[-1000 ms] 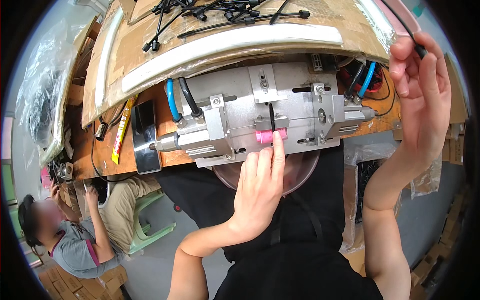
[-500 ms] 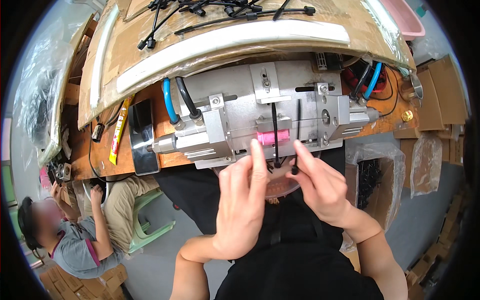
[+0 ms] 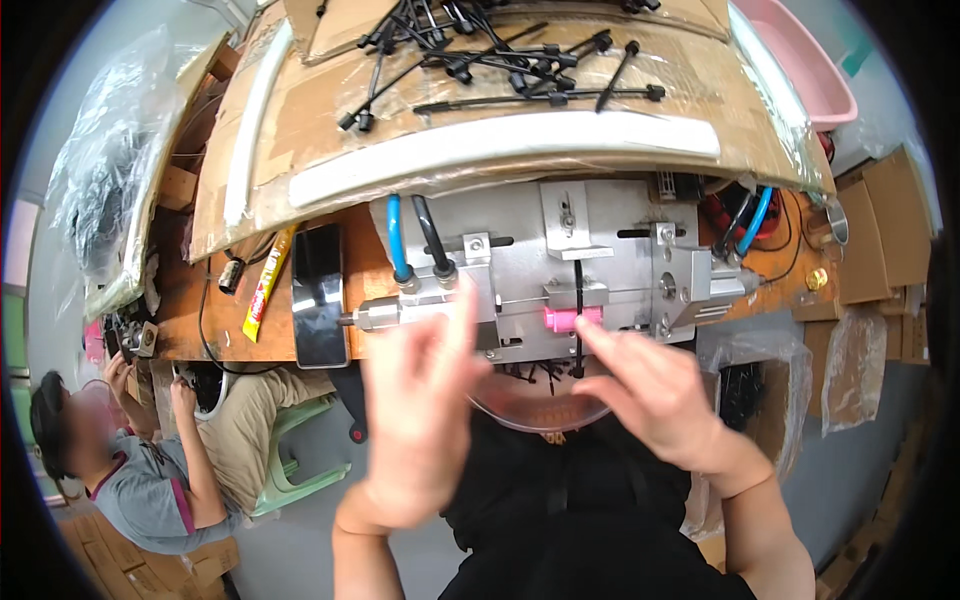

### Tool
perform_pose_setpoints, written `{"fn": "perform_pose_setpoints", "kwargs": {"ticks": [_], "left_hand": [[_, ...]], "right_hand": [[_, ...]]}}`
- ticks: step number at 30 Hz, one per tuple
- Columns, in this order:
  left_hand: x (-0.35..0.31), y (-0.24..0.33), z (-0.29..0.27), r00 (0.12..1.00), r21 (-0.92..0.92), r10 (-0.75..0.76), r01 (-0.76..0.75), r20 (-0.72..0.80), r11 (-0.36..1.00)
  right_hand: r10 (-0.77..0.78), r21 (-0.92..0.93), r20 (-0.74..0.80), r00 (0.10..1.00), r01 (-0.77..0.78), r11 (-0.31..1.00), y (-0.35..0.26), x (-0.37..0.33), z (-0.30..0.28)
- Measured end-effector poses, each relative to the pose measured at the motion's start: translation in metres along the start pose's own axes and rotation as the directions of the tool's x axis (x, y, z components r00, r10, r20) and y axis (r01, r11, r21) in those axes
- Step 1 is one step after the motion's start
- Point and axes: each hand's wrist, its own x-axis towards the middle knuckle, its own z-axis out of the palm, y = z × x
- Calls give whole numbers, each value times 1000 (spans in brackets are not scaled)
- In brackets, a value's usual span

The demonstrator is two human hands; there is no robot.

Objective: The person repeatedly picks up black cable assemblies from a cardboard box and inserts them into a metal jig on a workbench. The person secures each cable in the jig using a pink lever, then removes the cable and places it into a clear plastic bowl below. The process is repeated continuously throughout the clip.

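Observation:
A metal clamping fixture (image 3: 520, 318) lies at the table's front edge. Across its middle stands a thin black rod with a knobbed lower end (image 3: 578, 290), in front of a pink block (image 3: 566, 319). My right hand (image 3: 650, 400) is beside the rod's lower part, index finger and thumb stretched apart, with nothing visible between them. Left of the block, my left hand (image 3: 415, 410) is blurred by motion over the fixture's left side; its index finger points up, and no held thing shows. Beneath the fixture hangs a clear bowl (image 3: 535, 418) with small black pieces in it.
Several black rods (image 3: 520, 75) lie piled on a cardboard-covered shelf (image 3: 300, 110) above the fixture. Blue and black hoses run into both fixture ends. A phone (image 3: 318, 295) and a yellow packet (image 3: 268, 285) lie left. Another person (image 3: 165, 480) sits at far left.
The black rod that my right hand held is no longer in its fingers. My left hand has moved left, away from the pink block. The view has shifted, showing more of the shelf.

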Motion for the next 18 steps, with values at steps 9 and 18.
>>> {"fn": "perform_pose_setpoints", "kwargs": {"ticks": [9, 18], "left_hand": [[161, -88, -46, 997, -40, -36, 40, 74, 998], [127, -77, -48, 964, 109, 170, -150, -207, 983]], "right_hand": [[-323, -477, 0, 946, 284, 832, 48, 214, -52], [-272, -325, 314, 910, 372, 869, 40, 260, -51]]}}
